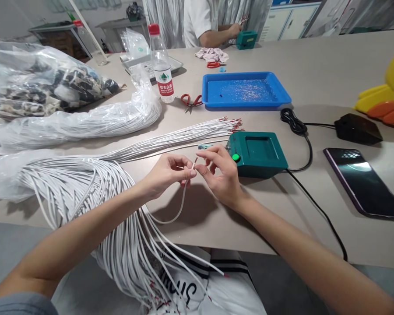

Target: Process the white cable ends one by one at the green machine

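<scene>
My left hand (167, 173) pinches a single white wire (180, 205) near its stripped end, which points up between my two hands. The wire loops down to the table and back toward the big bundle of white wires (95, 183) on my left. My right hand (221, 173) is beside the wire's tip, thumb and fingers curled close to it; whether they touch it I cannot tell. Just right of that hand stands a green box with a green button (258, 153). A fan of finished wires with red ends (190, 133) lies behind my hands.
A blue tray (246, 89), red scissors (190, 101) and a water bottle (162, 65) stand further back. A phone (364, 181), a black adapter (357, 128) and its cable (311, 201) lie right. Plastic bags (46, 87) fill the left. Another person (213, 26) works at the far side.
</scene>
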